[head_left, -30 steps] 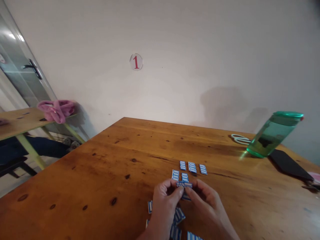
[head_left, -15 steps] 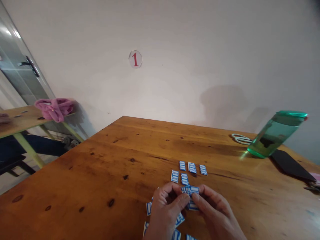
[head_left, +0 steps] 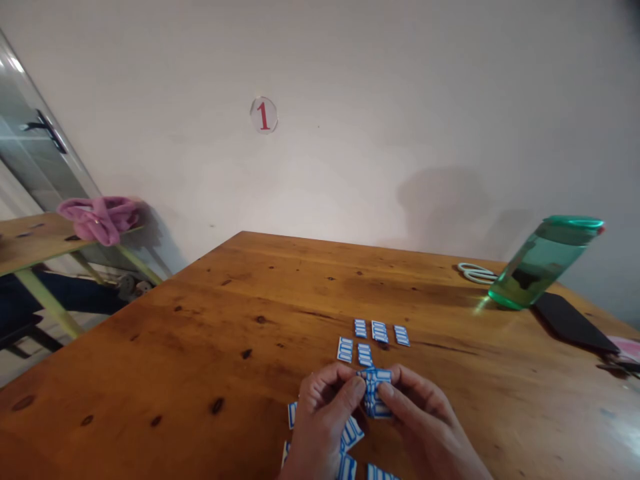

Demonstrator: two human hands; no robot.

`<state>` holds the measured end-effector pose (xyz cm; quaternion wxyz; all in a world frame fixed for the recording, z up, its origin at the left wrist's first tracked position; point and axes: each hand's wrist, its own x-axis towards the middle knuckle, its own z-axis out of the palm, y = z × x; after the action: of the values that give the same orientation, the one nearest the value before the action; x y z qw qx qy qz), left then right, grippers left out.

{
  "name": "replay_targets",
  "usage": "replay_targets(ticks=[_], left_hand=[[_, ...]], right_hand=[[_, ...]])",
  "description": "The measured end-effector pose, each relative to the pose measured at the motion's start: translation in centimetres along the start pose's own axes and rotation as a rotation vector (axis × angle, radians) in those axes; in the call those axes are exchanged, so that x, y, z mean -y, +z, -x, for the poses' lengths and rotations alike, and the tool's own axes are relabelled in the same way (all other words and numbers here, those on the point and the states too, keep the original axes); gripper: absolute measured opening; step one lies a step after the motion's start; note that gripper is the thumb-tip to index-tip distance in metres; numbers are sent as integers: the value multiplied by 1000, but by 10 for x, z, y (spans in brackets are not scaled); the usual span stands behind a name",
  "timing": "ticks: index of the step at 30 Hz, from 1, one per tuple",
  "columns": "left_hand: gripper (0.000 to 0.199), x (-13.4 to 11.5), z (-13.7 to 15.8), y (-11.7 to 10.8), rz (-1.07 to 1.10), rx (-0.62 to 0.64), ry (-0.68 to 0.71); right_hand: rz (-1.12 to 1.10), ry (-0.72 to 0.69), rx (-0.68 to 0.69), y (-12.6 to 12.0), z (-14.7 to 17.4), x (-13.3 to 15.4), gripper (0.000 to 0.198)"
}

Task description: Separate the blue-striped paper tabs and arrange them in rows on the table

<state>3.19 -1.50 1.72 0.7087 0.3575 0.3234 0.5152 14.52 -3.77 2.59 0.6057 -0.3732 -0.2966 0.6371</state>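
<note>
My left hand [head_left: 325, 417] and my right hand [head_left: 427, 423] pinch small blue-and-white cards [head_left: 375, 400] between thumbs and forefingers, low in the head view. The cards overlap, and how many there are I cannot tell. Behind my hands, similar flat pieces lie on the wooden table, among them a card at the left [head_left: 345, 349] and a card at the right [head_left: 401, 335]. More loose cards [head_left: 353, 433] lie beside and under my left hand, partly hidden by it. Another card [head_left: 381, 473] is cut off by the bottom edge.
A green bottle [head_left: 545, 263] stands at the right, next to a coiled white cable [head_left: 475, 273] and a black flat object [head_left: 574, 325]. On a second table at the left lies pink cloth [head_left: 103, 217]. A person's leg [head_left: 75, 292] shows beneath it.
My left thumb has moved off the middle of the held cards toward their upper left edge, so more of their printed face shows. The whole view has shifted slightly.
</note>
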Motion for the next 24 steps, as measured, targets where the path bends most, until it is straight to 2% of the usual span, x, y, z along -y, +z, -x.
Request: replay_targets(ticks=[5, 12, 19, 22, 24], left_hand=[[25, 1, -1, -1, -35, -6, 10], [28, 2, -7, -7, -309, 3, 41], [27, -1, -11, -4, -381, -2, 7], [25, -2, -10, -4, -392, 13, 6], [24, -4, -8, -4, -398, 20, 12]], right_hand=[[67, -34, -65, -1, -1, -3, 18], [402, -192, -124, -1, -1, 0, 23], [698, -357, -131, -9, -6, -4, 19], [699, -394, -108, -6, -5, -5, 21], [630, -351, -93, -3, -4, -5, 21]])
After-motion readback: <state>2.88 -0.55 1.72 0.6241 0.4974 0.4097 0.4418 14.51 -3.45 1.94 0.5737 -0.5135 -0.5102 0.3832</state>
